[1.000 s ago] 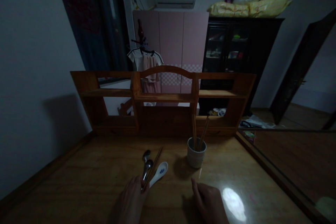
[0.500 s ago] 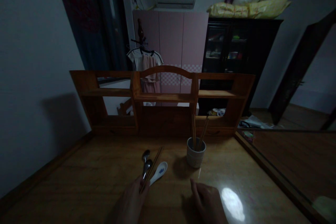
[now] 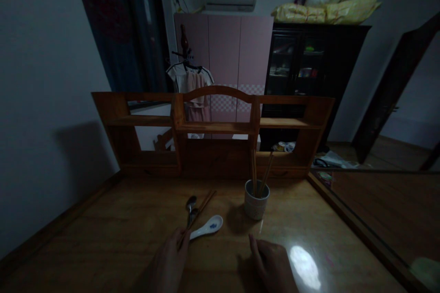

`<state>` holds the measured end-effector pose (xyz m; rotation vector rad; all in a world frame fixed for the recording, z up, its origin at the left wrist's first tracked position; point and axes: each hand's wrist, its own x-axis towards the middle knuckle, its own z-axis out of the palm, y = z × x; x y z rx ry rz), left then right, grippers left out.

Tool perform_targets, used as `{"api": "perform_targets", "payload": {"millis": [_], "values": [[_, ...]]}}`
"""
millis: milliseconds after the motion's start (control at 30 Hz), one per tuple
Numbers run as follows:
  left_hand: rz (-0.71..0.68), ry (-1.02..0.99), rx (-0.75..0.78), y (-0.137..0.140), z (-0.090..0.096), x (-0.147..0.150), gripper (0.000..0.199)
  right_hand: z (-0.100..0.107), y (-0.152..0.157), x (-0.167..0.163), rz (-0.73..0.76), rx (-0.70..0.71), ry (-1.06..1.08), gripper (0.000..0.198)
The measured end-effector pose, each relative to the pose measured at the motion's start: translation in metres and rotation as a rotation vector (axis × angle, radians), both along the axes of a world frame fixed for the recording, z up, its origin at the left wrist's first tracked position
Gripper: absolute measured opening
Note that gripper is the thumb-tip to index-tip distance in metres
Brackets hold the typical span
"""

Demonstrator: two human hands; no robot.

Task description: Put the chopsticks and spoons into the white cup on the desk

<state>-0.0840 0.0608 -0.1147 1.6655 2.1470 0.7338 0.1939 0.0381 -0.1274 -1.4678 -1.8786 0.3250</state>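
At the lower left, my left hand (image 3: 169,256) is closed round the lower ends of a pair of wooden chopsticks (image 3: 203,204). A white spoon (image 3: 212,225) with a blue mark points right from the same grip. Two metal spoons (image 3: 191,202) lie beside the chopsticks, their handles running toward the hand, partly hidden. My right hand (image 3: 273,261) rests on the table with its fingers curled and nothing visible in them. Ahead of it stands a grey-white cup (image 3: 256,206) with several chopsticks (image 3: 264,176) leaning inside.
A wooden shelf unit (image 3: 216,127) with open compartments runs along the back of the shiny wooden table (image 3: 137,219). A wall (image 3: 51,155) borders the left side. On the right is a raised wooden edge (image 3: 343,219). Light reflects beside my right hand.
My left hand has shifted slightly left and turned. The chopsticks lean further right, and the white spoon has swung flatter, its bowl moving right. My right hand and the cup have stayed put.
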Motion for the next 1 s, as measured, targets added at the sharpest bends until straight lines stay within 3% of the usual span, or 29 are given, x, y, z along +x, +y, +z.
{"api": "perform_targets", "payload": {"millis": [200,367,700,800,900,1000], "values": [[-0.046,-0.054,0.086,0.0,0.003,-0.002,0.036,0.003,0.0,-0.001,-0.002,-0.003,0.005,0.056],[-0.032,-0.08,0.06,0.001,0.001,-0.005,0.036,0.003,-0.001,0.0,0.008,-0.019,0.001,0.056],[0.055,-0.17,0.207,-0.006,0.016,0.001,0.038,0.003,0.0,-0.001,-0.005,-0.002,0.005,0.056],[0.182,-0.367,0.337,-0.006,0.018,0.005,0.043,0.002,0.0,-0.001,-0.001,0.004,0.0,0.056],[0.295,-0.75,0.479,-0.015,0.028,0.014,0.047,0.0,0.001,-0.001,0.017,-0.006,0.013,0.055],[0.249,-1.06,0.49,-0.027,0.038,0.03,0.047,0.001,0.001,-0.002,0.015,-0.026,0.038,0.053]]}}
